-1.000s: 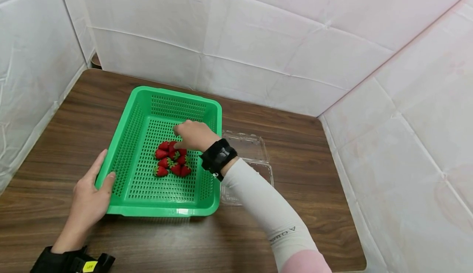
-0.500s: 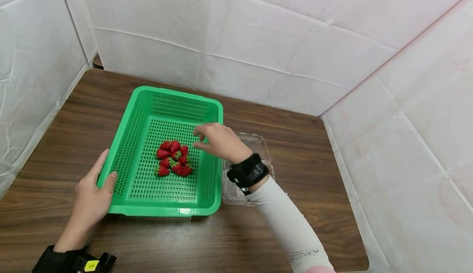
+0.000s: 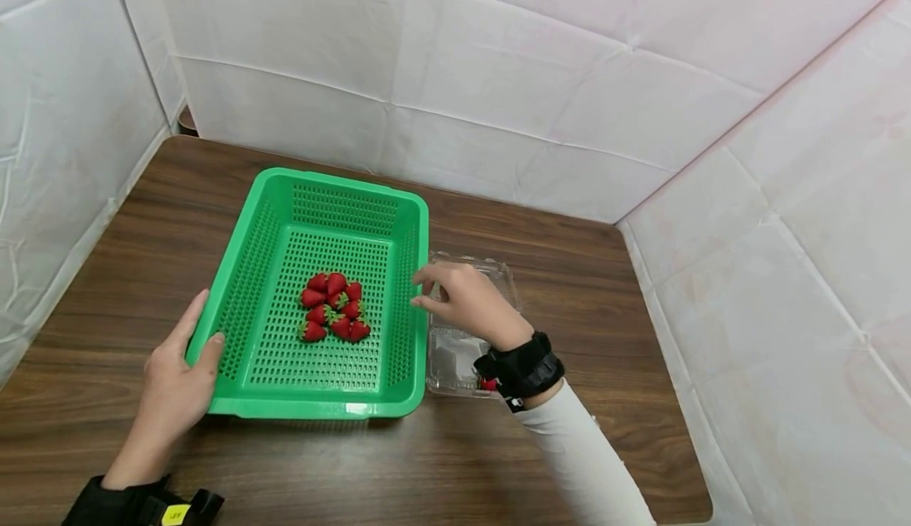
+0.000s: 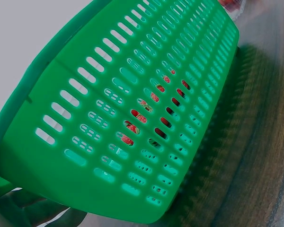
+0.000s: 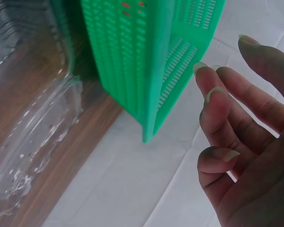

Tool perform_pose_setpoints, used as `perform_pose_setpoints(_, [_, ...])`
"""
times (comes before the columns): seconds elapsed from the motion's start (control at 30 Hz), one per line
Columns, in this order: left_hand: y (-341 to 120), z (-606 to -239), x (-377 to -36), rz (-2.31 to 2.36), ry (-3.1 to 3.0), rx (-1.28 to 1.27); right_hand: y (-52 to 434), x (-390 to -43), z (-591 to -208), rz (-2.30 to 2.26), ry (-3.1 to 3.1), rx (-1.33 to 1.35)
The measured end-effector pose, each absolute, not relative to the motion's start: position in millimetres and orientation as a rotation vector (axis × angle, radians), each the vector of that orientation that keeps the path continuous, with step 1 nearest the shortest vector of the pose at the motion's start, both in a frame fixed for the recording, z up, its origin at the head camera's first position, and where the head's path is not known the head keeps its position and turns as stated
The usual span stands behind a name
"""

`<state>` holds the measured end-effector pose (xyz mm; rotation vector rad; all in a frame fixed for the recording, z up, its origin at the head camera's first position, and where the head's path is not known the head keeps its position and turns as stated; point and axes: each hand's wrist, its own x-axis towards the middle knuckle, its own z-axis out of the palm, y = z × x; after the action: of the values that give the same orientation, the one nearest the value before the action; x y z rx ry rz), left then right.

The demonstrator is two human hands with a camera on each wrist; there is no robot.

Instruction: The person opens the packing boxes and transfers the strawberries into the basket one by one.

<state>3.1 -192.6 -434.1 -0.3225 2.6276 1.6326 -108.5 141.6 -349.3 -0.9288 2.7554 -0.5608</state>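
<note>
A green plastic basket [image 3: 320,409] with slotted walls stands on the table, seen from outside in the left wrist view. Several red strawberries [image 3: 336,304] lie clustered on its floor. My left hand [image 3: 174,372] grips the basket's near left corner, thumb over the rim and fingers on the outside. Above the right rim hovers my right hand [image 3: 470,300], its fingers loosely bent; the right wrist view shows nothing between them. Under that hand and wrist lies an open clear plastic clamshell box [image 3: 448,356], partly hidden. One strawberry [image 3: 488,384] shows in its near right corner.
The brown wooden table [image 3: 591,352] ends at a white sheeted wall [image 3: 491,91] at the back. More white sheeting [image 3: 797,273] stands along the right and left sides. The clamshell sits close against the basket's right side.
My right hand has moved right, from over the strawberries to above the basket's right rim and the clamshell. The strawberry in the clamshell has come into sight. My left hand keeps its place.
</note>
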Motion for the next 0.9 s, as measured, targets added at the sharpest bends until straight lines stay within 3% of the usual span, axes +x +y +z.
perform_pose_setpoints(0.9, [-192, -436, 3, 1.643, 2.627, -0.334, 200, -94, -363, -0.418, 2.761, -0.766])
